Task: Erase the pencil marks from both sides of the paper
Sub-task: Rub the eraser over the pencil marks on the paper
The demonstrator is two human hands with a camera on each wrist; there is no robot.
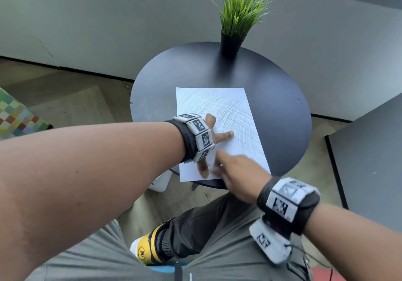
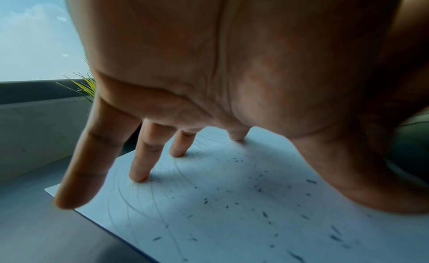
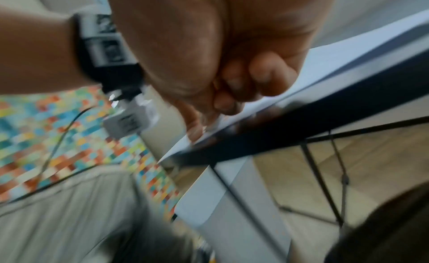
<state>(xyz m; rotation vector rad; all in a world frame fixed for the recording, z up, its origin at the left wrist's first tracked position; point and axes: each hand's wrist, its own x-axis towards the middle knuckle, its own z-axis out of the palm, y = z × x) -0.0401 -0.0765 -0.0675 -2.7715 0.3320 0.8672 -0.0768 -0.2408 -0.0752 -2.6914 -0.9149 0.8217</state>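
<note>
So far only part of the upper side looks cleaned. The paper lies flat on the round desk, and the strip under and just beside the hands looks mostly white, while dense pencil marks still cover the stretch beyond the fingertips, on the side away from the person. Dark crumbs scattered under the left palm suggest rubbing has been done there.

The left hand is spread wide, straight fingers pressing the sheet down by their tips; it grips nothing. The right hand, just beside the left thumb at the near edge of the sheet, is curled into a loose fist with its fingers tucked in. It is blurred, and something pale shows at its fingertips, probably an eraser, but I cannot tell for certain.

By my reckoning, most of this side remains, and the underside cannot be seen at all, so it presumably still needs turning over and doing. A potted plant stands well beyond both hands.
</note>
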